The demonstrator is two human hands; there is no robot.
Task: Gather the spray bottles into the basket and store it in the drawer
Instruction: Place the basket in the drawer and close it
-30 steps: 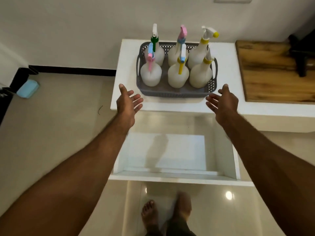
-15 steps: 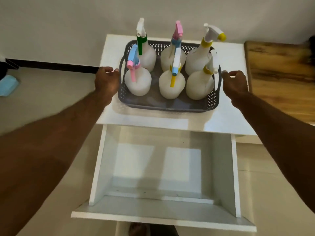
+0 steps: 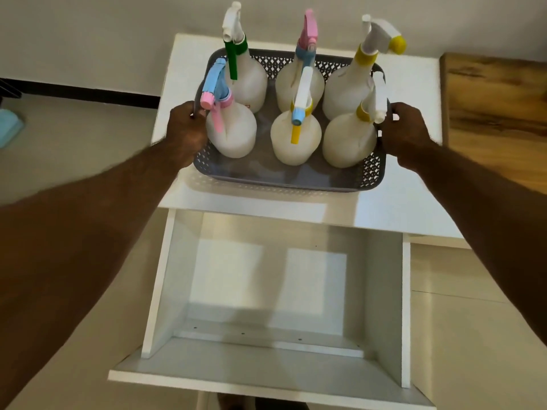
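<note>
A grey perforated basket (image 3: 284,180) sits on the white cabinet top (image 3: 411,196) and holds several translucent white spray bottles (image 3: 296,137) standing upright, with green, pink, blue and yellow triggers. My left hand (image 3: 186,130) is closed around the basket's left handle. My right hand (image 3: 407,131) grips the right handle. Directly below the cabinet's front edge the white drawer (image 3: 177,279) is pulled out, and nothing lies inside it.
A wooden surface (image 3: 497,113) adjoins the cabinet on the right. Tiled floor (image 3: 74,143) lies to the left, with a light blue object (image 3: 9,125) at the far left edge. A wall (image 3: 103,39) with dark skirting runs behind.
Both hands went from open in front of the basket to its sides and closed on its two handles. The view has come closer over the cabinet and drawer.
</note>
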